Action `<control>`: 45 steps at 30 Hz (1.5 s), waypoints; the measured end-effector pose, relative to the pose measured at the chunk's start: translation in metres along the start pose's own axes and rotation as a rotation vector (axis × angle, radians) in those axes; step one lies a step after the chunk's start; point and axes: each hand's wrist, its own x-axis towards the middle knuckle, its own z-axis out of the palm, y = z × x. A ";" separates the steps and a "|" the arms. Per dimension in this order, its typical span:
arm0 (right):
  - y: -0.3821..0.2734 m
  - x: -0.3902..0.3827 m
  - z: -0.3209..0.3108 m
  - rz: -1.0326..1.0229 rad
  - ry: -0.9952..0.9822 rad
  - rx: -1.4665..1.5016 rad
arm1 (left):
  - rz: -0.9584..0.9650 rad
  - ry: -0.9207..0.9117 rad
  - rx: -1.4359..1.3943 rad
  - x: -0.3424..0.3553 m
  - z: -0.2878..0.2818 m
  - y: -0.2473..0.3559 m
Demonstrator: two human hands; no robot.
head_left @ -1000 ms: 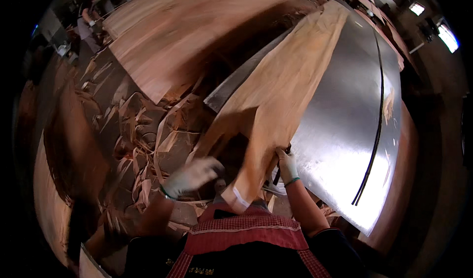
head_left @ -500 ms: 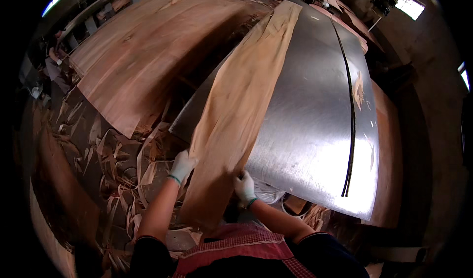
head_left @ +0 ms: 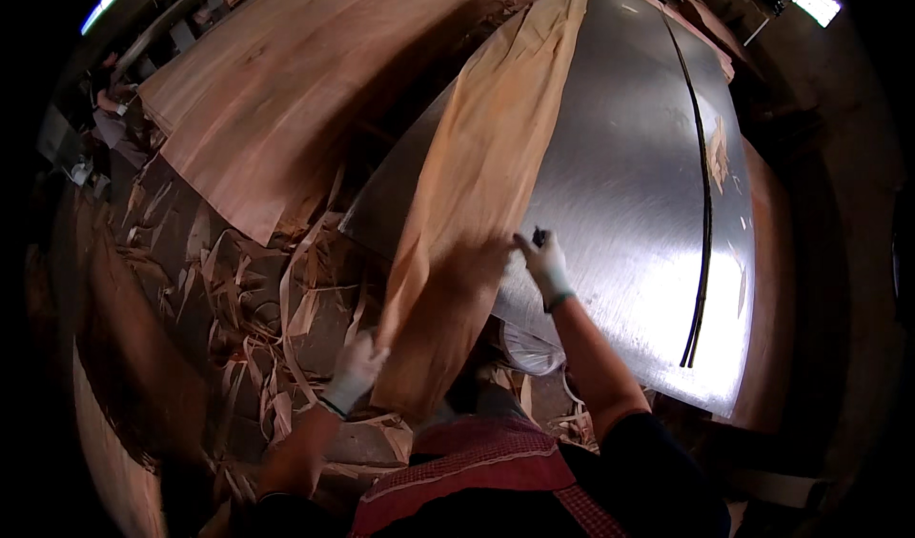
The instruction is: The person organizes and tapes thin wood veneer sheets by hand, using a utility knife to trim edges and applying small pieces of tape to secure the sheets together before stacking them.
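Observation:
A long, wrinkled strip of tan wood veneer (head_left: 477, 171) lies along the left part of a shiny metal-topped table (head_left: 610, 185); its near end hangs over the front edge toward me. My left hand (head_left: 355, 371), in a white glove and slightly blurred, is closed on the veneer's left edge near that end. White-gloved too, my right hand (head_left: 547, 266) is over the metal by the strip's right edge. Its fingers are closed round a small black object (head_left: 540, 237), mostly hidden in the grip, and a fingertip points toward the veneer edge.
A thin dark double strip (head_left: 707, 185) runs lengthwise on the metal, beside a torn veneer scrap (head_left: 718, 152). A broad stack of reddish veneer sheets (head_left: 286, 81) stands at the left. Curled offcuts (head_left: 305, 309) litter the floor. Another person (head_left: 112, 119) is at the far left.
My right hand has moved up and away along the veneer's right edge, and the black object shows in it now. My left hand has slid nearer to me along the left edge.

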 end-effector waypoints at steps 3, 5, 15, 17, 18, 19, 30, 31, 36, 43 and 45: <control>-0.022 0.044 -0.002 0.117 0.002 0.250 | 0.371 -0.065 0.138 -0.003 0.040 0.012; -0.054 0.040 0.014 -0.038 0.065 0.293 | 0.513 -0.024 0.329 -0.006 0.061 0.040; -0.047 0.049 0.037 -0.241 -0.309 -0.219 | 0.427 -0.788 0.342 0.010 0.096 0.078; -0.021 0.045 0.016 -0.300 -0.302 0.236 | 0.392 -0.834 -0.173 0.028 0.079 0.049; -0.003 0.040 0.001 -0.291 -0.292 0.457 | 0.356 -0.803 -0.402 0.041 0.062 0.057; 0.002 0.025 -0.013 -0.174 -0.296 0.592 | 0.229 -0.659 -0.473 0.049 0.042 0.069; 0.085 -0.063 -0.028 -0.209 -0.185 0.432 | 0.067 -0.457 -0.849 0.281 0.085 0.203; 0.078 -0.072 -0.018 -0.201 -0.222 0.379 | 0.069 -0.444 -0.850 0.291 0.089 0.207; 0.035 -0.082 -0.083 -0.078 -0.219 0.210 | -0.020 -0.044 -0.515 0.306 0.083 0.182; 0.043 0.043 -0.129 0.138 -0.012 0.451 | 0.170 -0.202 -1.061 0.231 0.099 0.187; 0.029 0.061 -0.127 0.241 -0.314 0.515 | 0.163 -0.250 -1.120 0.204 0.117 0.187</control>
